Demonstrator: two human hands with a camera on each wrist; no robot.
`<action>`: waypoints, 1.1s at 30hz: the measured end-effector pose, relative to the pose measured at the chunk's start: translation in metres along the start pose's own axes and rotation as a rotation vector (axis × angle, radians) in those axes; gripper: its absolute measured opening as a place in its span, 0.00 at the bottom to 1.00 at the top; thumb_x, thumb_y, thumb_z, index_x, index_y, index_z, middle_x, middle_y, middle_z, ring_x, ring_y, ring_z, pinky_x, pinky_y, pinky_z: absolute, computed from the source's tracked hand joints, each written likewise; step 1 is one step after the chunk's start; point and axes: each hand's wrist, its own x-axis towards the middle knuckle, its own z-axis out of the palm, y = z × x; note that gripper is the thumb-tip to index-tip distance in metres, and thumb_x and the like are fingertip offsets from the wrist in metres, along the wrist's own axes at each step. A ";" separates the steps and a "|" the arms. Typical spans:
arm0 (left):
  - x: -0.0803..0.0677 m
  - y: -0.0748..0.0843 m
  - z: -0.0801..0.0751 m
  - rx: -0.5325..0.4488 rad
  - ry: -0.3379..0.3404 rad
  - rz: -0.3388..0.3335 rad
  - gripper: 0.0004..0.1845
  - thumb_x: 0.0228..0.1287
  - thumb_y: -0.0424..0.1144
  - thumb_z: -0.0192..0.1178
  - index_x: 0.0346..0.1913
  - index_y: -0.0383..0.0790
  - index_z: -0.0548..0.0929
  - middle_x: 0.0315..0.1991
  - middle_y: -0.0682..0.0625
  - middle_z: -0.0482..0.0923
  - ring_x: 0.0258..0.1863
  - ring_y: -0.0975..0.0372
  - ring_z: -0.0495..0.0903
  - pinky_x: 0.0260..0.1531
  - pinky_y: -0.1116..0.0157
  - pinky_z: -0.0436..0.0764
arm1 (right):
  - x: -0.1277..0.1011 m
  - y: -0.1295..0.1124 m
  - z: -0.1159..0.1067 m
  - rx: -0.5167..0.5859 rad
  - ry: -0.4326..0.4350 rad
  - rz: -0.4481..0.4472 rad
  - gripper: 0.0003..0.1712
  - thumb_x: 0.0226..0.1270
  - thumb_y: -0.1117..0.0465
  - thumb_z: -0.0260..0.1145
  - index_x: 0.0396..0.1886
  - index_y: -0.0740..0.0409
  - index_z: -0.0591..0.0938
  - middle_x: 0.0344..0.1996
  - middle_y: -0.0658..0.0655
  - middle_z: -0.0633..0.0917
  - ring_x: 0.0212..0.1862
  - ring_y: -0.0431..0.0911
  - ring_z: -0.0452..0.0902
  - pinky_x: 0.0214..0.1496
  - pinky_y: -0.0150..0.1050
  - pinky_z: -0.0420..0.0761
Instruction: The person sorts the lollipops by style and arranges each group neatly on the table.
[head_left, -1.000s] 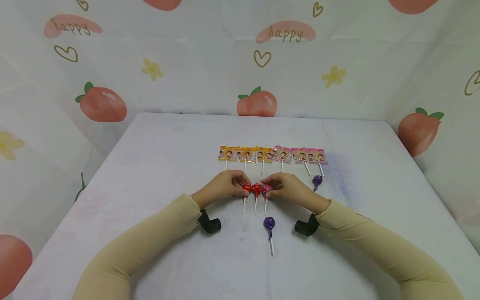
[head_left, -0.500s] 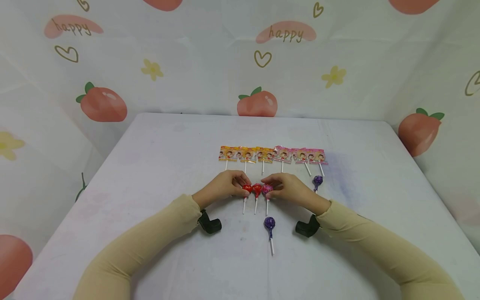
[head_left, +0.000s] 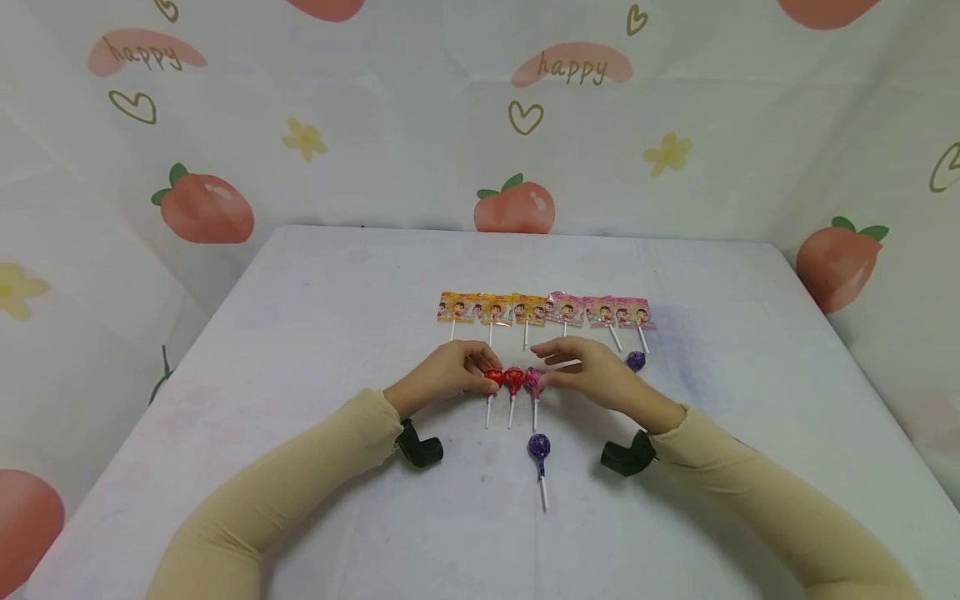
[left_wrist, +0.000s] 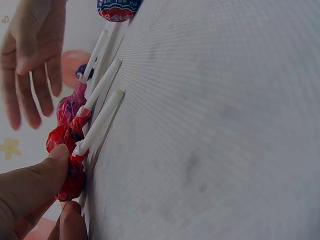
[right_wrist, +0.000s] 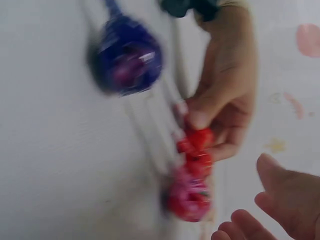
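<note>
Lining up round lollipops below a finished row looks to be the work in hand, and it seems a little past halfway: on the white bench the far row of flat wrapped lollipops lies complete, side by side with sticks pointing toward the person, while the nearer row so far counts three heads touching one another. Going from the left, the left hand pinches the first red lollipop between thumb and fingertips, which the left wrist view shows plainly; next to it lies the second red lollipop, then the pink lollipop, their sticks roughly parallel. Farther right the right hand hovers just beside the pink head with fingers spread and relaxed, grasping nothing, as the right wrist view, though blurred, also suggests. Left to place, by my reading, are two purple ones: the near purple lollipop lies apart, below the row toward the person, and the far purple lollipop lies just right of the right hand, under the end of the flat row. Against the frame half a second back, the right hand has let go of the pink lollipop and opened, its wrist shifted slightly rightward; the left hand's pinch and all the sweets are unchanged.
</note>
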 end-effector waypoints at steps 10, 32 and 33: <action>-0.001 -0.001 0.000 0.008 0.003 0.002 0.13 0.47 0.40 0.72 0.37 0.47 0.82 0.34 0.53 0.78 0.30 0.62 0.76 0.31 0.67 0.74 | -0.032 -0.017 -0.004 0.092 0.062 -0.107 0.24 0.59 0.58 0.68 0.56 0.53 0.76 0.55 0.55 0.77 0.55 0.48 0.73 0.53 0.44 0.74; -0.001 -0.002 0.000 -0.008 -0.002 0.018 0.13 0.48 0.40 0.72 0.38 0.46 0.82 0.34 0.53 0.79 0.30 0.62 0.76 0.29 0.67 0.74 | -0.060 0.004 0.039 0.096 -0.115 -0.063 0.20 0.54 0.56 0.71 0.46 0.58 0.79 0.45 0.52 0.81 0.45 0.44 0.78 0.46 0.37 0.77; -0.001 -0.002 0.000 -0.007 -0.003 0.018 0.13 0.48 0.40 0.72 0.38 0.47 0.82 0.34 0.53 0.79 0.30 0.62 0.76 0.29 0.67 0.74 | -0.060 0.004 0.040 0.088 -0.118 -0.059 0.20 0.54 0.57 0.71 0.46 0.57 0.79 0.44 0.51 0.81 0.44 0.43 0.78 0.46 0.36 0.77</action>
